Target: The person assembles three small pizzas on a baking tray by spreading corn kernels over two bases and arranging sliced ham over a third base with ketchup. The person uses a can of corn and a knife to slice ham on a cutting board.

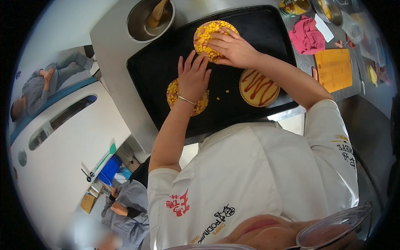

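A black baking tray [221,118] carries three small round pizzas. My right hand [233,48] lies over the corn-topped far pizza [204,34], fingers stretched across its yellow kernels. Above the near left pizza [201,106] is my left hand [193,78], fingers outstretched, their tips close to the lower edge of the far pizza; whether they touch it I cannot tell. That near left pizza also bears corn and is partly hidden by my left hand and wrist. At the right, a pizza base [259,88] shows zigzag lines of red-brown sauce and no corn.
A steel bowl [137,26] with a wooden utensil [157,14] stands beyond the tray's left corner. To the right lie a pink cloth [307,35], an orange-brown cutting board [333,70] and an opened can [293,7]. Two other people are off to the left.
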`<state>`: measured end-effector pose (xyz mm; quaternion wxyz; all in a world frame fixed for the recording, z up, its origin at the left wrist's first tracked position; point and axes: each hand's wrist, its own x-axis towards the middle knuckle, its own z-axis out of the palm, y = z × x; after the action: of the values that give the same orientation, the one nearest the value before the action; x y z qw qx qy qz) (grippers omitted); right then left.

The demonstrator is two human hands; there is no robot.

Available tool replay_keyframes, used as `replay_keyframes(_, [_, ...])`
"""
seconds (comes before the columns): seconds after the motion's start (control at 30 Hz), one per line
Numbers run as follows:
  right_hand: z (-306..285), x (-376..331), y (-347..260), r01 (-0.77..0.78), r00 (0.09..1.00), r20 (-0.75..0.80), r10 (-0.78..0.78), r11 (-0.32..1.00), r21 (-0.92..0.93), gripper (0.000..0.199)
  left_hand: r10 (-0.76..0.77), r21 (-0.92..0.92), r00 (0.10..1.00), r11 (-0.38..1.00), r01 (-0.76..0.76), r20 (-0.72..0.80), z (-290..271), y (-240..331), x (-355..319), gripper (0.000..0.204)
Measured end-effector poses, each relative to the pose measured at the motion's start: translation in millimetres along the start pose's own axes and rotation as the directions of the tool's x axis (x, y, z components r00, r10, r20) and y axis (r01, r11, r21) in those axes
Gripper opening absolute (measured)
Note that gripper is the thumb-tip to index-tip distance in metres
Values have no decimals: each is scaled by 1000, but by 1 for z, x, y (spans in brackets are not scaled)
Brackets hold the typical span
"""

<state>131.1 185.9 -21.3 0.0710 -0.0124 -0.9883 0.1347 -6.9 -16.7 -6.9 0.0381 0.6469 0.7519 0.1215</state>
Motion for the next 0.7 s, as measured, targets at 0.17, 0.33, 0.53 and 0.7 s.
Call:
replay_keyframes(0.17, [-6,-17,-4,-6,1000,24,5,1000,30,64,-55,-56,996,997,52,-67,0,2,-4,51])
replay_keyframes(0.33, [4,-18,-19,17,999,42,-20,997,80,66,-59,-27,998,998,59,-20,1,-5,3,53])
replay_keyframes(0.53, [-6,-21,-24,-32,990,140,29,999,19,67,-44,-30,999,999,44,3,1,-6,2,53])
replay_keyframes(0.7, [-16,-51,5,-158,987,-29,160,985,72,64,-45,0,990,999,45,136,-4,2,0,52])
